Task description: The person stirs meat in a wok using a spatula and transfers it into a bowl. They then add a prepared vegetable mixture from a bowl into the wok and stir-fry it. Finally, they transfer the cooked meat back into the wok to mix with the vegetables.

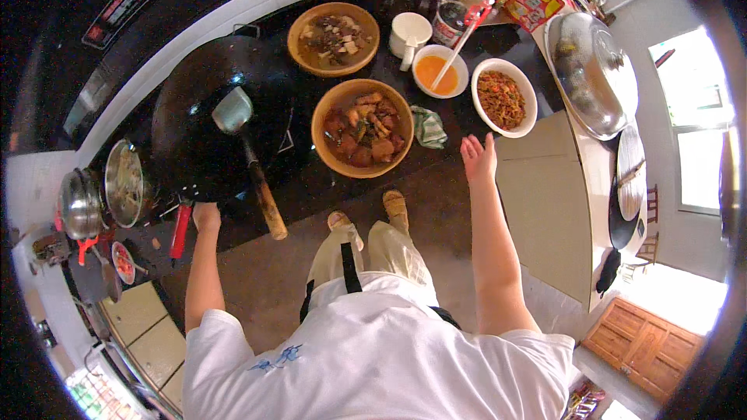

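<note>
My right hand (479,159) is open, its fingers apart, just short of a white bowl (502,99) of chopped reddish-brown food. At the stove's front edge is my left hand (207,218), its fingers hidden, beside a red handle (180,231). Beyond it a large dark wok (191,109) sits on the stove, with a wooden-handled metal spatula (247,148) lying across it. A tan bowl (362,128) of braised chunks in brown sauce stands between my hands. A folded green-and-white cloth (428,127) lies to the right of that bowl.
Behind stand a tan bowl of soup (333,39), a white mug (410,33), and a bowl of orange liquid (440,71) holding a pale stick. Bottles (459,12) crowd the back. A lidded steel pot (593,74) is at right; pans (124,183) stand at left.
</note>
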A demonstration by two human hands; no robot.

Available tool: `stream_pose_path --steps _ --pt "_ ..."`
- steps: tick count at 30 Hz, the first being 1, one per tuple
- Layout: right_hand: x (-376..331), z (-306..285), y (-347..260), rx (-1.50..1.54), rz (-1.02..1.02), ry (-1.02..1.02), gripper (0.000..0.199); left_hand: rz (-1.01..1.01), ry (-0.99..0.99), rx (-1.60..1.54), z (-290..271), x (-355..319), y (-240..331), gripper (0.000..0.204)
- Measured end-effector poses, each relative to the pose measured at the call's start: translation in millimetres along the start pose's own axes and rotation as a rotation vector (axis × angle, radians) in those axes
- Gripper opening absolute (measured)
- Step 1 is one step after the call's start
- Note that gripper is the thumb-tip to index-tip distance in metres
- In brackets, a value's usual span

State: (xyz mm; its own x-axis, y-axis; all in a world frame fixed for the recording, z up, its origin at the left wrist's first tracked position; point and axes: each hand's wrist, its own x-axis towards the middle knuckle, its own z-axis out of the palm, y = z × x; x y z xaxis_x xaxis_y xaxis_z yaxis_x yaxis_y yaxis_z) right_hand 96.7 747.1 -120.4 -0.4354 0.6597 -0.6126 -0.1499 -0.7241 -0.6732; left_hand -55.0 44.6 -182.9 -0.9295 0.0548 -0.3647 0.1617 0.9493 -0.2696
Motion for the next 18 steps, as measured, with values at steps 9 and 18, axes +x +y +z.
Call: stream_pose_path --steps 9,18 --pt "84 -14 -30 0.317 -0.090 -0.050 0.051 -0.090 0.196 -0.100 15 26 17 0.044" --pt "49 -30 -61 -0.033 -0.268 -0.059 0.040 -0.445 -0.137 -0.269 -8 24 32 0.043"
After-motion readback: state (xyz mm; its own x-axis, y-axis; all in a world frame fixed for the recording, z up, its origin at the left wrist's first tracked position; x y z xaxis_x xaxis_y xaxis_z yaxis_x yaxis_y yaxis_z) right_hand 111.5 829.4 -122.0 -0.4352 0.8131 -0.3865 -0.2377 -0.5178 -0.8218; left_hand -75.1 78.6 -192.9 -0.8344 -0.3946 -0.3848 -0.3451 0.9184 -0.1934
